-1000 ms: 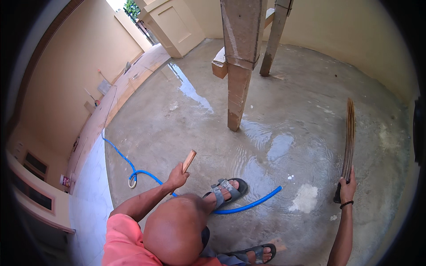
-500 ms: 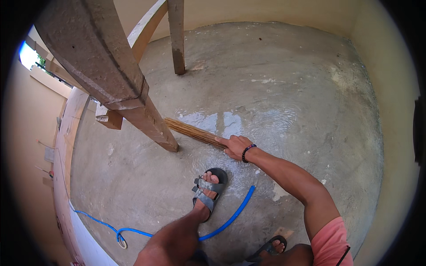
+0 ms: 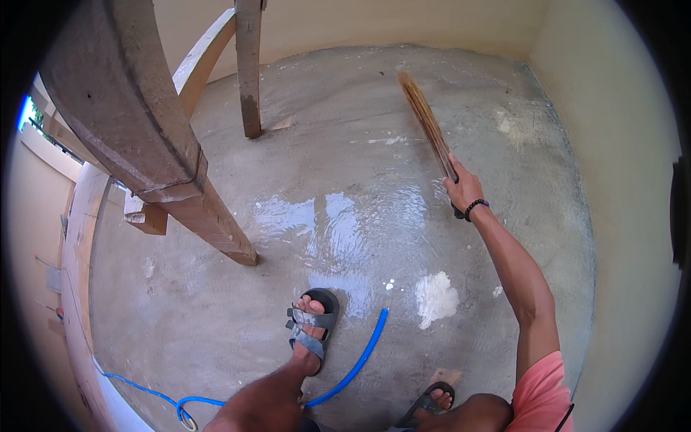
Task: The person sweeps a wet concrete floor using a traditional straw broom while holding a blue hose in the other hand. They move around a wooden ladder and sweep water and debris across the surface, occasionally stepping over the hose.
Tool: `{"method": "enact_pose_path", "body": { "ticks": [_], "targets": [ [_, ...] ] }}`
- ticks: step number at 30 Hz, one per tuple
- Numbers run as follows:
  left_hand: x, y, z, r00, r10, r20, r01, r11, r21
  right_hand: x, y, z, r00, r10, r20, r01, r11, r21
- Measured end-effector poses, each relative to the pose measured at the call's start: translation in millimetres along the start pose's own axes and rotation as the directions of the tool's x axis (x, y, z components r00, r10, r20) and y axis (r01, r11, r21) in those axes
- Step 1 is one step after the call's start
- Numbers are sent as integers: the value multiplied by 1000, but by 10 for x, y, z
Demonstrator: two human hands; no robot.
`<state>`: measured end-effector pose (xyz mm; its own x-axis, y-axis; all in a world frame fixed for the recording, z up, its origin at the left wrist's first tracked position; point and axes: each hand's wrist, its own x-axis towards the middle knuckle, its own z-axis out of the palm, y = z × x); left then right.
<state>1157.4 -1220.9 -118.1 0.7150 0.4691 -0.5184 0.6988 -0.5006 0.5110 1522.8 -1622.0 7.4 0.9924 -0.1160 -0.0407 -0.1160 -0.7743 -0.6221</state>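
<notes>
My right hand (image 3: pixel 464 189), with a dark beaded bracelet at the wrist, is closed round the handle end of a stick broom (image 3: pixel 426 119). The broom's thin brown bristles point away from me toward the back wall, over the wet concrete floor (image 3: pixel 317 93). A sheet of rippling water (image 3: pixel 342 223) shines on the floor left of my hand. Nearer to me, a blue hose (image 3: pixel 363 358) lies with its end beside the water. My left hand is out of the picture.
A thick wooden post (image 3: pixel 216 225) stands at the left, with a thinner post (image 3: pixel 249 86) behind it. My sandalled left foot (image 3: pixel 312 317) is beside the hose. A whitish patch (image 3: pixel 436 299) marks the floor. Beige walls (image 3: pixel 461 25) rise at the back and right.
My right hand has swung the broom from beside the thick post, where it pointed left, to the right and away from me. The view has shifted slightly, and a whitish floor patch now shows.
</notes>
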Motion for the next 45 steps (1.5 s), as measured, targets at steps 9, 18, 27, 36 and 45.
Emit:
{"method": "enact_pose_path", "body": {
  "ticks": [9,18,27,36,45],
  "targets": [
    [-27,144,-100,997,80,-16,-78,995,68,-755,1375,-584,992,120,-25,-122,972,-198],
    [-218,110,-289,994,101,-53,-92,985,145,-1889,2007,-1396,977,87,-197,-97,994,-43],
    [-680,2,-787,978,169,-118,-131,952,278,-3133,2340,-1141,974,198,-113,-194,980,49],
    [-1246,19,-906,967,180,-182,-99,920,380,-3059,2981,-1117,780,421,-462,-238,883,404],
    [-2019,-117,-975,979,157,-128,-85,892,443,-2171,3134,-1034,916,303,-263,-172,888,426]
  ]
}}
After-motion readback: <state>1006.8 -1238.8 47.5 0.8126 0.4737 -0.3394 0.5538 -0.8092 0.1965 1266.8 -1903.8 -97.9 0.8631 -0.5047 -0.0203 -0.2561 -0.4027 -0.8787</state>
